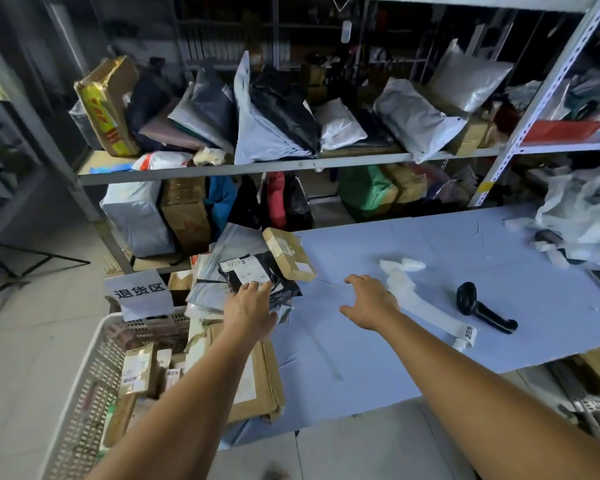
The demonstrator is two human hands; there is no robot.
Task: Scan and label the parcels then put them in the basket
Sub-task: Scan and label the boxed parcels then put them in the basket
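Uppermost on the pile at the left end of the counter [447,244], a black plastic parcel [279,271] is seen lying face up, with its white label [245,270] turned toward the camera. It is touched by the left hand [248,311], whose fingers [255,287] are laid nearly straight on the parcel's near edge by the label's lower corner. Nothing is gripped, and the thumb is hidden. A small cardboard box [288,252] is set against the parcel's far right side, and grey plastic bags [232,244] are stacked beneath both. A large flat cardboard box [260,386] is partly covered by the left forearm at the counter's near left corner. The right hand [369,303] is held palm down over the bare blue cover, its fingers [355,279] spread and relaxed with nothing in them. Whether the cloth is touched cannot be told. A white strip of labels [426,306] is laid just right of that hand, and a black scanner [482,308] lies on its side beyond the strip. Left of the counter and lower, a pale perforated basket [84,393] is seen holding small labelled boxes [137,370], with a paper sign [141,294] at its far rim. Shelves [291,164] crowded with bagged and boxed goods are seen behind.
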